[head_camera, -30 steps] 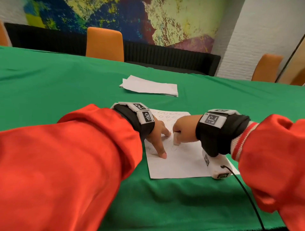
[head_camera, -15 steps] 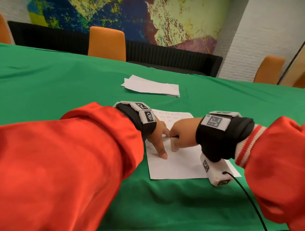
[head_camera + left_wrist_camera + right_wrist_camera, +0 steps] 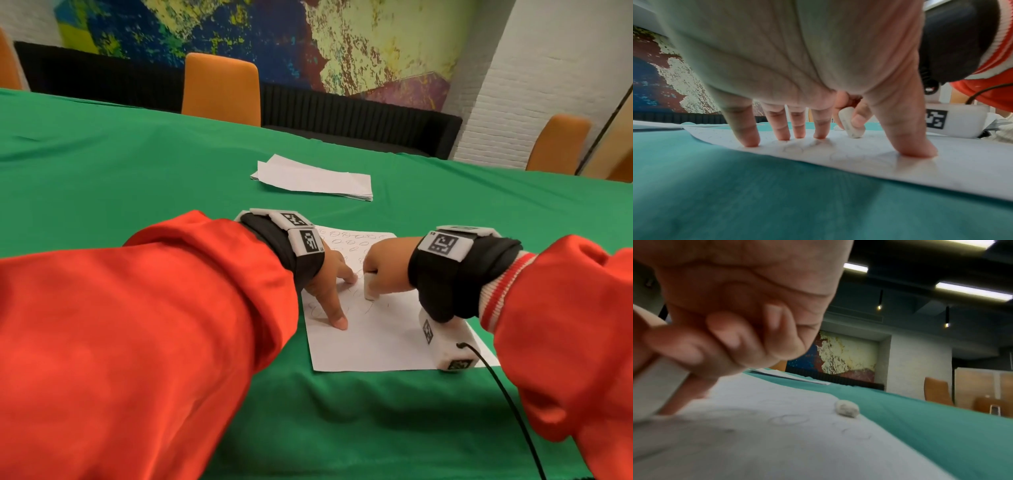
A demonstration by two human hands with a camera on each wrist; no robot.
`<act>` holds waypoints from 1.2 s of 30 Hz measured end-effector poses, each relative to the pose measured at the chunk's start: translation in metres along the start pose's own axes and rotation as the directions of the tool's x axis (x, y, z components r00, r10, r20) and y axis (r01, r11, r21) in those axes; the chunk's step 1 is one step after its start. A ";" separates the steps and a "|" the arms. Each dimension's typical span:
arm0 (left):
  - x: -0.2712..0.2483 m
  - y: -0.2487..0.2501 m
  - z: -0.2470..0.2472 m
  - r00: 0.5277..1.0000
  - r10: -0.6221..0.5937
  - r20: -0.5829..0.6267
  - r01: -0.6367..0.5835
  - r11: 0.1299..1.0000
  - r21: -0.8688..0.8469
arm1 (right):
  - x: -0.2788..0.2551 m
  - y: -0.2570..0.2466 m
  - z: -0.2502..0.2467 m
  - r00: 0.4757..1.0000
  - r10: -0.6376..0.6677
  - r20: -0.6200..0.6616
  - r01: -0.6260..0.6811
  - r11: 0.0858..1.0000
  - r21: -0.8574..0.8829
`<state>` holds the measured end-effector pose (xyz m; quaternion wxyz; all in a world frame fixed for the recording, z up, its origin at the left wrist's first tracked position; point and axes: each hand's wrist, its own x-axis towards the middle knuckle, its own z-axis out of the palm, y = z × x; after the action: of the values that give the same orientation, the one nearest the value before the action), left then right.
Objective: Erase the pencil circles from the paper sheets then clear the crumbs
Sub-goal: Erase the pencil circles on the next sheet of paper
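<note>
A white paper sheet (image 3: 376, 335) with pencil circles (image 3: 346, 240) lies on the green tablecloth in front of me. My left hand (image 3: 329, 291) spreads straight fingers on the sheet and presses it down; in the left wrist view its fingertips (image 3: 752, 142) dent the paper (image 3: 941, 165). My right hand (image 3: 383, 267) grips a white eraser (image 3: 370, 291), whose lower end touches the sheet beside the left index finger. The eraser (image 3: 851, 126) also shows between my fingers in the left wrist view. A small white lump (image 3: 846, 408) sits near the paper's (image 3: 777, 443) far edge.
A stack of white sheets (image 3: 315, 180) lies farther back on the green table (image 3: 137, 171). Orange chairs (image 3: 221, 90) stand along the far side, another chair (image 3: 556, 144) at the right. A black cable (image 3: 507, 404) trails from my right wrist camera.
The right hand with the eraser has slid back and forth over the sheet, a short way left then right. The left hand has kept its place on the paper.
</note>
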<state>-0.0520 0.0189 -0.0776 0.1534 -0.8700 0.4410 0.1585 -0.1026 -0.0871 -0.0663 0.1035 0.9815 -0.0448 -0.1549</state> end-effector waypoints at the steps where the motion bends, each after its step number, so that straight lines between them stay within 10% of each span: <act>1: 0.000 0.000 0.000 1.000 0.003 -0.002 -0.003 1.000 -0.006 | 0.000 -0.002 0.002 1.000 -0.022 0.003 0.022 1.000 0.011; 36: 0.004 -0.002 0.002 1.000 0.006 -0.007 -0.006 1.000 -0.018 | -0.001 -0.012 0.000 0.998 -0.030 0.057 0.027 0.998 0.050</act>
<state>-0.0485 0.0178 -0.0804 0.1434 -0.8705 0.4429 0.1599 -0.1026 -0.0757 -0.0684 0.0757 0.9794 -0.0375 -0.1836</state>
